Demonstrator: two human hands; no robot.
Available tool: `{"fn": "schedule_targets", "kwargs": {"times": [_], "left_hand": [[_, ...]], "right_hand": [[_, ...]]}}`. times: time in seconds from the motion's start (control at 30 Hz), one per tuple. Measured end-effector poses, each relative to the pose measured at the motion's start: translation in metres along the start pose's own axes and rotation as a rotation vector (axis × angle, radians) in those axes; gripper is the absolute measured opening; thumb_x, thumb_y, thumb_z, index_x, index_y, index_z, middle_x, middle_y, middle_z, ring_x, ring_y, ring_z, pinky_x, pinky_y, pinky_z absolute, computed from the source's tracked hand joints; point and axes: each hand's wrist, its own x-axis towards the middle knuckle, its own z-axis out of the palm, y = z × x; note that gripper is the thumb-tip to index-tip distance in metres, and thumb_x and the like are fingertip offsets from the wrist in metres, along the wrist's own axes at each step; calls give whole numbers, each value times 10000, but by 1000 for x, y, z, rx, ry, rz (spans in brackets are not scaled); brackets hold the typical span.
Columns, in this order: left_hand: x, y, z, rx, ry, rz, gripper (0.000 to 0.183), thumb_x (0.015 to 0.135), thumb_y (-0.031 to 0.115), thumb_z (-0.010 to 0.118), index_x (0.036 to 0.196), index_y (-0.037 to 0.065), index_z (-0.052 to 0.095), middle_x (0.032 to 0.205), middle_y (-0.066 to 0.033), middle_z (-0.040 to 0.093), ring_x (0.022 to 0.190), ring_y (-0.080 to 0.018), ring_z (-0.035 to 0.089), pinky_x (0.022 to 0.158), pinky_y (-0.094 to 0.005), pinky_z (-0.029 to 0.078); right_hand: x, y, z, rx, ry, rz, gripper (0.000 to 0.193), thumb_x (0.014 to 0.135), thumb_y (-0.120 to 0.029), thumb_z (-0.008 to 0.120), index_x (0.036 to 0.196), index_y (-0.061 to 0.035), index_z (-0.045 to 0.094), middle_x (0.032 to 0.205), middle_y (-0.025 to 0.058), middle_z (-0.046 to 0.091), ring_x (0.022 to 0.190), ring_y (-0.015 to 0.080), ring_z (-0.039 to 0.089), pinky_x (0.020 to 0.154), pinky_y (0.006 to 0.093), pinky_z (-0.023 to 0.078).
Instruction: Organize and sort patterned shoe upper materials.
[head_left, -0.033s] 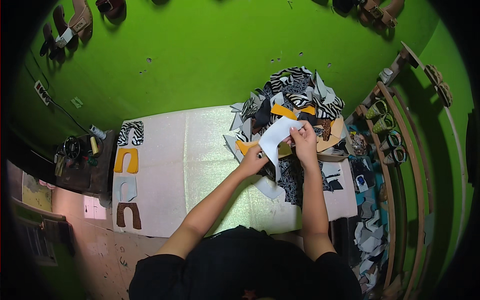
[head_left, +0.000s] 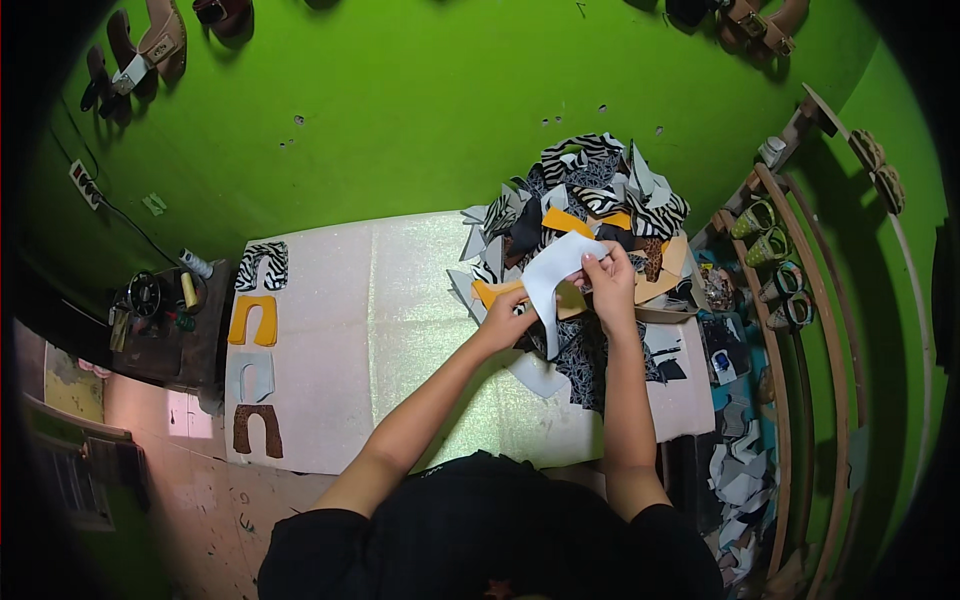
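A white curved piece of leather-like sheet point(head_left: 556, 268) is held between my two hands, above the right part of the table. My left hand point(head_left: 508, 318) pinches its lower left edge, and one narrow end hangs down past those fingers. At the upper right end my right hand point(head_left: 610, 284) grips it between thumb and fingers. Just beyond lies a heap of cut scraps point(head_left: 590, 165) in zebra print, grey, black, yellow and white. Down the table's left side run U-shaped pieces: zebra print point(head_left: 245, 268), yellow point(head_left: 239, 322), pale grey point(head_left: 246, 378) and brown spotted point(head_left: 243, 432).
The pale, shiny-covered table point(head_left: 325, 345) meets a green wall point(head_left: 400, 120). At left stands a dark side table point(head_left: 200, 345) with thread spools. A wooden rack point(head_left: 850, 370) with sandals rises on the right, and more scraps point(head_left: 735, 470) lie beside it, low down.
The white piece has tilted slightly; its hanging end sits a little higher and further left. My left hand has barely shifted, and both hands keep their grip.
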Motion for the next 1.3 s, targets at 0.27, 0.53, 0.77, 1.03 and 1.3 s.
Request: {"fn": "schedule_targets", "kwargs": {"times": [0.27, 0.53, 0.77, 1.03, 1.3], "left_hand": [[-13, 29, -14, -441, -6, -121, 249, 908, 153, 412, 1054, -21, 514, 947, -85, 613, 888, -132, 562, 823, -254, 417], [-35, 44, -38, -332, -69, -266, 179, 895, 136, 445, 918, -16, 538, 777, -61, 615, 632, -121, 601, 636, -244, 477], [-62, 60, -65, -287, -318, -365, 302, 927, 254, 376, 878, -2, 529, 751, -49, 596, 634, -123, 583, 651, -255, 462], [-98, 71, -94, -268, -212, -411, 298, 928, 244, 376, 861, -3, 530, 759, -39, 599, 661, -108, 587, 668, -252, 475], [-135, 80, -130, -353, -108, -436, 309, 872, 133, 498, 1127, -42, 497, 870, -62, 614, 710, -107, 597, 694, -230, 475]], "right_hand": [[-17, 11, 8, 90, 76, 17, 326, 789, 47, 542, 1054, 14, 354, 889, 149, 575, 684, 218, 632, 571, 235, 507], [-32, 32, 7, -304, 148, -78, 303, 756, -47, 595, 1038, -10, 489, 1004, 120, 548, 908, 160, 546, 742, 271, 448], [-45, 28, 41, -219, -395, -2, 316, 811, -115, 564, 1102, -4, 513, 1036, 86, 566, 971, 162, 526, 821, 288, 416], [-61, 31, 82, -249, -586, 110, 409, 744, -86, 630, 1127, -33, 497, 938, 57, 532, 838, 120, 523, 753, 250, 433], [-72, 41, 126, -246, -547, 35, 369, 762, -120, 621, 1097, -30, 494, 885, 60, 537, 736, 102, 518, 674, 236, 439]]}}
